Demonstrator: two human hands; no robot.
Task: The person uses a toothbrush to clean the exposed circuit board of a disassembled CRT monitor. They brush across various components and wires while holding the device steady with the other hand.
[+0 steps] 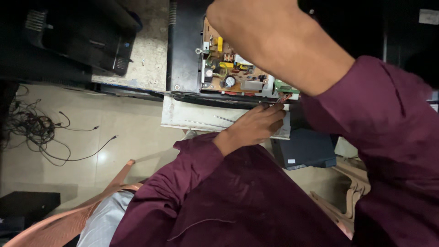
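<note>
I see the brown circuit board [231, 68] with yellow parts lying inside the open black machine casing [185, 50] on the table. My left hand [256, 126] pinches thin wires [284, 97] at the board's near edge. My right hand [256, 27] is over the board; I cannot tell its grip.

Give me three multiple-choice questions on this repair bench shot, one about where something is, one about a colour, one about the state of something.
1. Where does the tangle of cables lie?
A. On the floor at the left
B. On the circuit board
C. On the chair

2. What colour are the person's sleeves?
A. White
B. Maroon
C. Green

3. How is the black device on the workbench?
A. Closed up
B. Wrapped in plastic
C. Opened, with its circuit board bare

Answers: 1 A, the cables sprawl over the tiles at the left. 2 B, both arms wear maroon cloth. 3 C, board parts show in the open casing, where the left hand reaches the wires at its edge while the right hand is above it.
</note>
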